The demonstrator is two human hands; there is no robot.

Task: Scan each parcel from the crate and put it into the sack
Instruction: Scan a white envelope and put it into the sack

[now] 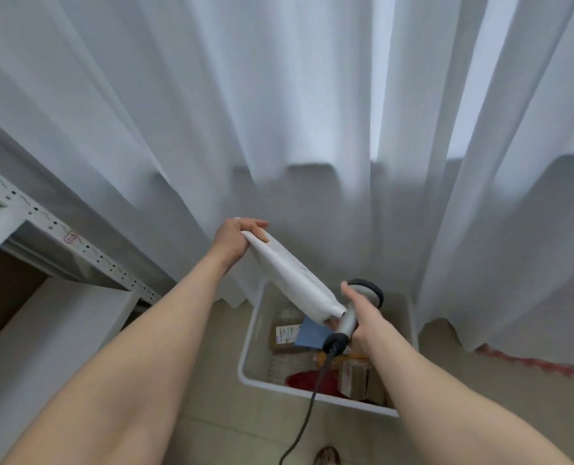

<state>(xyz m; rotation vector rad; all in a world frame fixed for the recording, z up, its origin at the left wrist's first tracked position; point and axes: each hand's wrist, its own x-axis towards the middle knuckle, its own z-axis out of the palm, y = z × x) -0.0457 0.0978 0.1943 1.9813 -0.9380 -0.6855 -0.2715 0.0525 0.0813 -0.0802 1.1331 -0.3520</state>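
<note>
My left hand (237, 237) pinches the white mailer (292, 280) by its top corner, above the crate (409, 317) — soft, light, sagging. Right hand (362, 313) is wrapped round the scanner (354, 307) at the mailer's lower end. The corner grip looks safest.

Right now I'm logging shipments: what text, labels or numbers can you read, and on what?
None is legible.
White parcel in the left hand: small dark marks, too blurred.
Brown parcel label in the crate: print too small.
Shelf rail red mark: unreadable.
</note>
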